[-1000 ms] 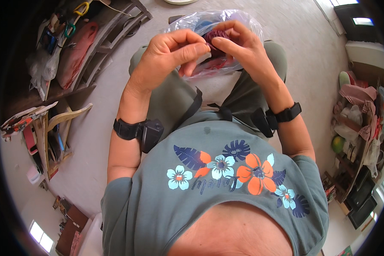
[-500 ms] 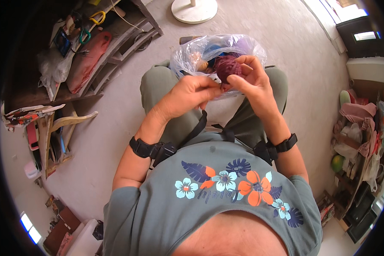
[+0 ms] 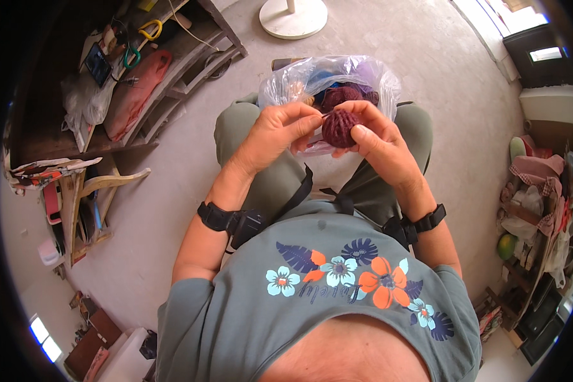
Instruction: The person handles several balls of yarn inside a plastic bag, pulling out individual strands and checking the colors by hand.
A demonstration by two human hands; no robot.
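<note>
A small maroon ball of yarn [image 3: 339, 130] sits in the fingers of my right hand [image 3: 383, 141], with the thumb on its near side. Just left of it, my left hand [image 3: 280, 135] is closed in a pinch on a thin strand of yarn that leads to the ball. Right behind both hands stands a clear plastic bag [image 3: 280, 83] between my knees. More maroon yarn [image 3: 342, 96] shows inside it, with blue, purple and tan pieces partly hidden by the plastic.
A white round stand base [image 3: 293, 22] is on the floor beyond the bag. Wooden shelving [image 3: 200, 63] with scissors [image 3: 149, 30] and a red bag [image 3: 140, 95] is at the far left. On the right, a rack holds cloths [image 3: 535, 172] and plastic bags.
My right hand has brought the yarn ball toward me, and it has turned. Maroon yarn in the bag now shows behind it. My left hand has risen slightly, still pinching.
</note>
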